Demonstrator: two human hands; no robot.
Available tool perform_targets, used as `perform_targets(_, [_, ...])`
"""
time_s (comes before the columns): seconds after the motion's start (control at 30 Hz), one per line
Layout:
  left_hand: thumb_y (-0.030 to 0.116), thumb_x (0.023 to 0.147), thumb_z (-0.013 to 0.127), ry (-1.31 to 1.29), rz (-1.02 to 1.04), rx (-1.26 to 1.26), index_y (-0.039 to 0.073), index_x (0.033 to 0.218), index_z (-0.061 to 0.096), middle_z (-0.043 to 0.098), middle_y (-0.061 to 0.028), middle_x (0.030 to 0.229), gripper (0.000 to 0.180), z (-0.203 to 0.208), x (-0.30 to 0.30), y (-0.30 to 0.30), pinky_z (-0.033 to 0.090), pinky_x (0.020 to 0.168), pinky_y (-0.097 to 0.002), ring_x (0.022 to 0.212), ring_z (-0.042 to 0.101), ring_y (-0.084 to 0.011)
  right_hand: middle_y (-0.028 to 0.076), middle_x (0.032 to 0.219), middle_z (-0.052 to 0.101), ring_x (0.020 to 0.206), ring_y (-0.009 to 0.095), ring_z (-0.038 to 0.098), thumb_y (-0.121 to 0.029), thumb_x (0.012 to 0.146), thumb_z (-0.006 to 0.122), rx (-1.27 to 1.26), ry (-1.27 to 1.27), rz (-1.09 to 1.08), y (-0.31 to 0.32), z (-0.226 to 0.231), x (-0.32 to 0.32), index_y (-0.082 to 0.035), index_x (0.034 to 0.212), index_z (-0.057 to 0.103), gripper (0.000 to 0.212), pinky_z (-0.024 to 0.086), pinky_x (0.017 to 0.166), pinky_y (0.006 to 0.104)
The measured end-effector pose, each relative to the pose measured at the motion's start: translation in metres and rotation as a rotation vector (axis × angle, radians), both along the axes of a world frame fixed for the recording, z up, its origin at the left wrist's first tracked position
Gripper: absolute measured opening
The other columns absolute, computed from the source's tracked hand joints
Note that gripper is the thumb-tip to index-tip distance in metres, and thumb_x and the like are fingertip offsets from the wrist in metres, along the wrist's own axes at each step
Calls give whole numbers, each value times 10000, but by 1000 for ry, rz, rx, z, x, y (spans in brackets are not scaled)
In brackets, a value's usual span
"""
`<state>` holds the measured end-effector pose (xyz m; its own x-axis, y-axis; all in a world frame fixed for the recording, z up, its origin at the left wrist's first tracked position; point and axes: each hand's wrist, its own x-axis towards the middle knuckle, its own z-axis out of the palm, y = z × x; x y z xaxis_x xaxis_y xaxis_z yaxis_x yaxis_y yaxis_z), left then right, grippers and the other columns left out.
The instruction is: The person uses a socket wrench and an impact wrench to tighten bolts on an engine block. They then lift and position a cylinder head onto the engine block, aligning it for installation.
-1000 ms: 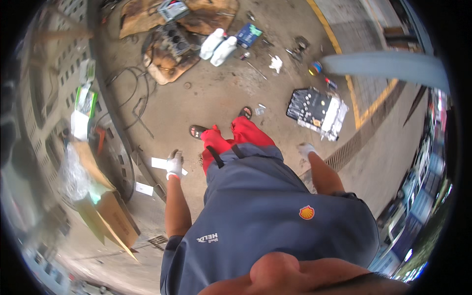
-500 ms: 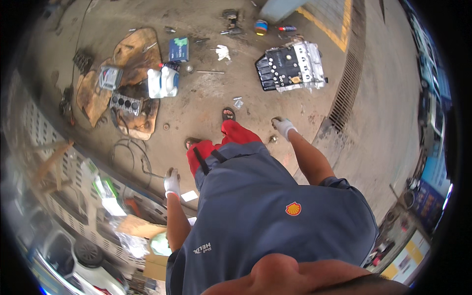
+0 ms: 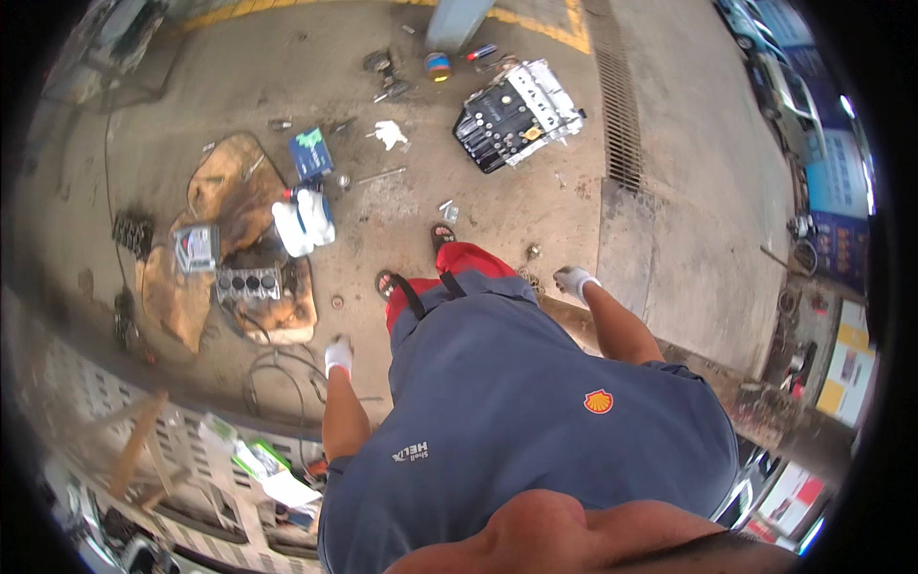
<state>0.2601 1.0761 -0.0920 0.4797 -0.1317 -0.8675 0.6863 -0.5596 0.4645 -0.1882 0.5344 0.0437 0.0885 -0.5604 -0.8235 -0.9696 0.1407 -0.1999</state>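
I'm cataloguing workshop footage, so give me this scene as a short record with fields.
Left hand: white-gloved, holding nothing visible; appears near a stained brown sheet
Right hand: white-gloved, holding nothing visible; appears near a small metal part
On the sheet: four-bore engine block
Near the block: white bottles
Ahead, right: black-and-silver engine on the floor

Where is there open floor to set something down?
The widest bare floor lies between the drain grate and parked cars on the right; another patch lies between the brown sheets and yellow line. Crowded: around those sheets, with white bottles, engine block, grey jug.
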Motion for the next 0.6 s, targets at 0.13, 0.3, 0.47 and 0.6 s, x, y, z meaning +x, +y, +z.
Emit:
perform_targets(0.13, [256, 960, 676, 138, -84, 87, 119, 920, 679, 551, -15, 653, 143, -43, 31, 82, 404, 502, -351, 542, 517, -152, 114, 1003, 771, 861, 220, 724, -270, 1031, 656, -15, 15, -82, 53, 5, -2, -19, 1274, 750, 362, 594, 760, 387])
perform_targets(0.3, [240, 983, 666, 122, 55, 69, 112, 990, 663, 592, -14, 768, 129, -29, 78, 78, 433, 543, -331, 599, 539, -151, 174, 1148, 801, 1080, 288, 761, -334, 1064, 606, -175, 190, 138, 85, -5, 1, -25, 1316, 734, 418, 585, 911, 388])
perform_targets(0.47, [305, 1038, 682, -24, -71, -300, 59, 1349, 686, 701, -11, 1049, 397, 32, 107, -26, 500, 711, -260, 827, 620, -110, 220, 1257, 776, 1189, 325, 743, -415, 1077, 570, -472, -111, -142, 99, 75, 93, 0, 1318, 733, 507, 564, 987, 388])
perform_targets(0.6, [435, 1107, 629, -164, -314, -561, 10, 1560, 519, 687, -166, 1392, 631, 155, 89, -174, 578, 1001, -352, 1164, 698, -236, 197, 1332, 739, 1245, 300, 708, -377, 1127, 530, -138, -824, -320, 107, 102, 227, 25, 1410, 656, 508, 539, 1093, 422])
